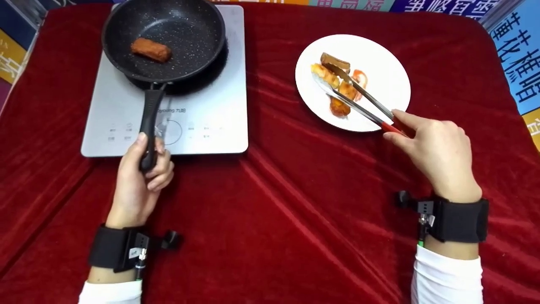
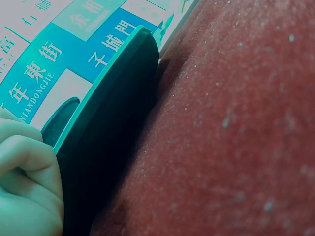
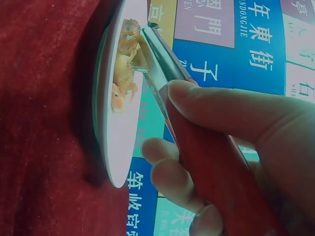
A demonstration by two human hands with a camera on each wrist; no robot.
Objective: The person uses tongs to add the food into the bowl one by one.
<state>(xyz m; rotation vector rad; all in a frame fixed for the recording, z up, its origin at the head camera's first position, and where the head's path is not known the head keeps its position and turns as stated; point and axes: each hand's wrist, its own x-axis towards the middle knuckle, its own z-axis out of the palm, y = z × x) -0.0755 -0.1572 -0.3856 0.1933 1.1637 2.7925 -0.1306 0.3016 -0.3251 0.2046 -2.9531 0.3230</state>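
Red velvet cloth (image 1: 274, 219) spreads right across the view, and over on the left it's a pale cooktop (image 1: 215, 109) with a black frying pan (image 1: 190, 48) above it. Across to the right, a white plate (image 1: 390, 84)! Left hand (image 1: 141, 173), fingers curled round the pan's handle (image 1: 149, 112); right hand (image 1: 443, 152), thumb and fingers pinching the tongs (image 1: 371, 97), tips in among the food pieces (image 1: 341, 107) on that plate. Gripping one? Can't tell. And in the pan, one browned stick (image 1: 150, 50), lying left of centre.
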